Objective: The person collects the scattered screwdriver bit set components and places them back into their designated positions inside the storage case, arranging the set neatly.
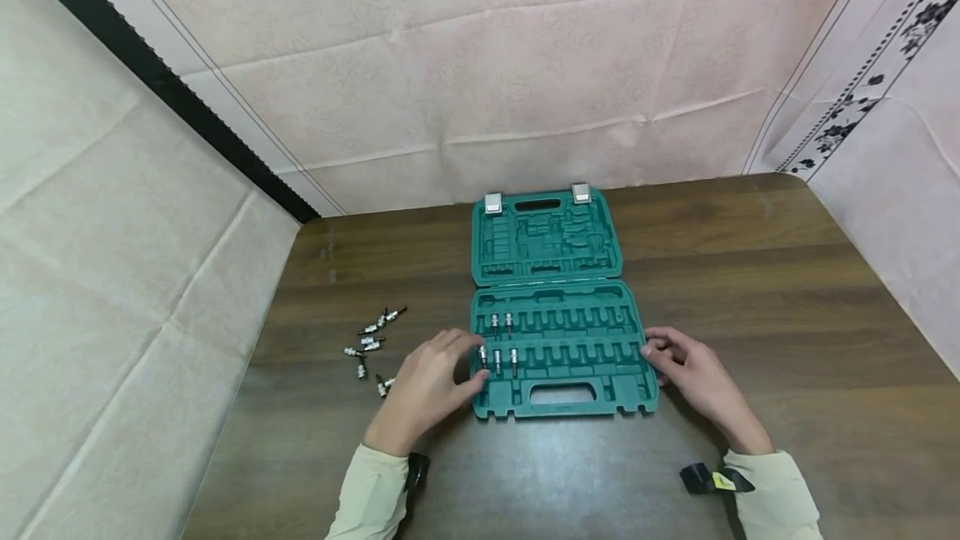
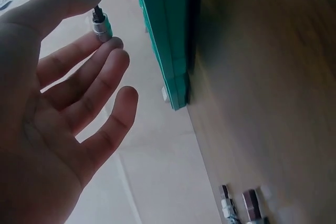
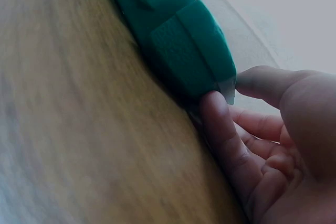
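Note:
A green plastic tool case (image 1: 547, 340) lies opened out on the table, its lid folded back toward the wall. At its left edge my left hand (image 1: 427, 386) pinches a small bit socket (image 2: 102, 27), silver with a dark tip, between thumb and fingertips over the lower row of slots. Several other bit sockets (image 1: 498, 361) stand in the left ends of the two slot rows. My right hand (image 1: 697, 377) grips the case's right edge, thumb (image 3: 262, 83) at the upper rim and a finger against the side wall.
More bit sockets (image 1: 371, 342) lie scattered on the wooden table (image 1: 765, 298) to the left of the case; two of them appear low in the left wrist view. Cloth-covered walls (image 1: 525, 90) border the table at the back and sides. Two silver latches (image 1: 492, 203) sit on the lid's far edge.

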A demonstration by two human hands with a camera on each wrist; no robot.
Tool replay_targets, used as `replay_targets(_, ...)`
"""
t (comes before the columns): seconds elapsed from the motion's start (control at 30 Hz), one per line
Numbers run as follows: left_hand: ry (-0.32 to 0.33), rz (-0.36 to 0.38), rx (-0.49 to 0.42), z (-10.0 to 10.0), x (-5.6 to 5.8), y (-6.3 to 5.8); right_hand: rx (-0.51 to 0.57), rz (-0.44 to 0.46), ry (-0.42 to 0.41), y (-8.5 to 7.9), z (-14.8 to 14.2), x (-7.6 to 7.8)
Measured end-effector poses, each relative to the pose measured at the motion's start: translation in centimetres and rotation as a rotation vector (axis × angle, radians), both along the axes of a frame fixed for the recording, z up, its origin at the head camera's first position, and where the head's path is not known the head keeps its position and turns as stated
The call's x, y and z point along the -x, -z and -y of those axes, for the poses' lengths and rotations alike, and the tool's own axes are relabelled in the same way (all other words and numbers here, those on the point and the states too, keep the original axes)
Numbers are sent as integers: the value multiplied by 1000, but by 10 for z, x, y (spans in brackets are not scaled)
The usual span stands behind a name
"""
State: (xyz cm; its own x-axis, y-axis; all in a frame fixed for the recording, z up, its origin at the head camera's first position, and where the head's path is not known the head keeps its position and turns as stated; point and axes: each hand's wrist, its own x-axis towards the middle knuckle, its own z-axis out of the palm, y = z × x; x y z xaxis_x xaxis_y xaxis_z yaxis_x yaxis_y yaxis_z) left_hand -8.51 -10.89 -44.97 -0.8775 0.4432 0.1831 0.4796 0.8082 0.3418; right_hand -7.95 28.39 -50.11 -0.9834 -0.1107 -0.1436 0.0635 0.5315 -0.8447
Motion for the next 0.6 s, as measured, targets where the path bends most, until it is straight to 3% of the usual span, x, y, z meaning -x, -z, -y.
replay_targets(0.6,56,-49,39,-17,6,5,6,-5,2,1,0,0)
